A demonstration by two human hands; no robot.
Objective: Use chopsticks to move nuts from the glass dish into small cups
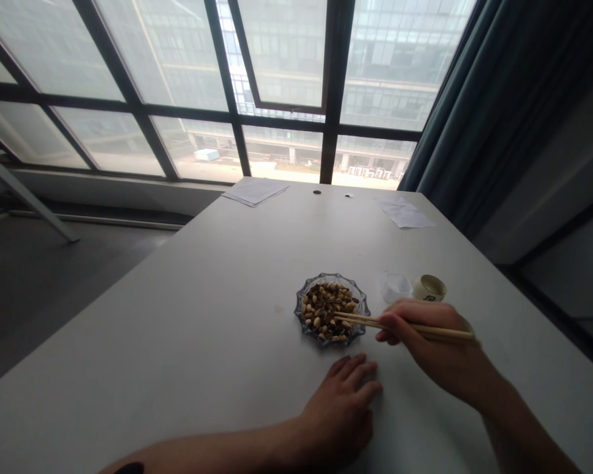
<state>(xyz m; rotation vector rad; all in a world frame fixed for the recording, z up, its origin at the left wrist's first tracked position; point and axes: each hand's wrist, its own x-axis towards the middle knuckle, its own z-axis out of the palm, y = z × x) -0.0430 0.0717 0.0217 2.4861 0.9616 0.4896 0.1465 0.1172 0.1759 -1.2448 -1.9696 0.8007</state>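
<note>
**Asker:** In the head camera's view, what lies nearest the hands?

**Describer:** A scalloped glass dish (310,321) sits on a pale grey table (178,329). It is heaped with pale nuts (323,309) mixed with dark striped pieces.

**Asker:** Where is the right grip?

**Describer:** The right grip (427,352) is just right of the dish, closed narrowly around wooden chopsticks (360,320). Their tips reach left over the dish and lie among the nuts. Whether they pinch one is too small to tell.

**Asker:** And the left grip?

**Describer:** The left grip (338,411) rests palm down on the table just below the dish, open, with its fingers slightly spread. It holds nothing and is not touching the dish.

**Asker:** What else is around?

**Describer:** A small clear cup (396,287) and a cream cup (429,288) stand side by side beyond the right grip. Near the table's far edge are a stack of papers (255,191) on the left and a loose sheet (404,212) on the right. Past the table, a large window (128,85) looks onto a multi-storey building (390,92), and a dark teal curtain (467,105) hangs at the right.
</note>
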